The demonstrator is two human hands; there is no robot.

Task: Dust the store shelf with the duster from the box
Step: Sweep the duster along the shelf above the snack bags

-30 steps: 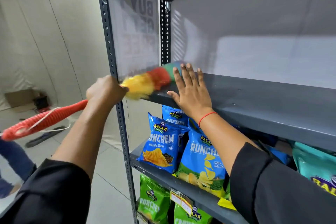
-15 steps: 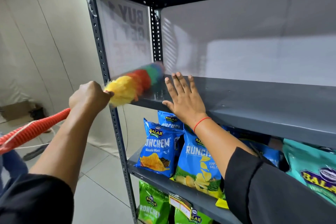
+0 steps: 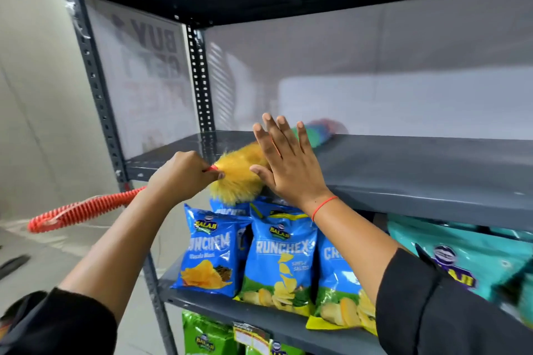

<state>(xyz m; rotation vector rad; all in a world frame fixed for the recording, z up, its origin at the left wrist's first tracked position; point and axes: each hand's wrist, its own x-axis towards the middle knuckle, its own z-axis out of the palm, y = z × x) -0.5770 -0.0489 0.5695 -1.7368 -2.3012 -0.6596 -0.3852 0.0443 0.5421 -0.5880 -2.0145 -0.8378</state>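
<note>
A grey metal store shelf (image 3: pixel 418 170) fills the view, its upper board bare. The duster (image 3: pixel 235 179) has a fluffy yellow base, a blurred green and red tip lying far across the board, and a ribbed orange handle (image 3: pixel 83 210) trailing left. My left hand (image 3: pixel 180 176) grips the duster where handle meets fluff. My right hand (image 3: pixel 284 163) rests flat on the board's front, fingers spread, partly covering the duster's middle.
Blue Balaji chip bags (image 3: pixel 277 256) stand on the shelf below, teal bags (image 3: pixel 461 256) to the right, green bags (image 3: pixel 204 337) at the bottom. A perforated upright (image 3: pixel 95 86) frames the left side. A translucent sign panel (image 3: pixel 144 75) closes the shelf's left end.
My left hand pushed the duster rightward and deeper along the shelf board, so the head now passes behind my right hand. My right hand stayed flat on the board.
</note>
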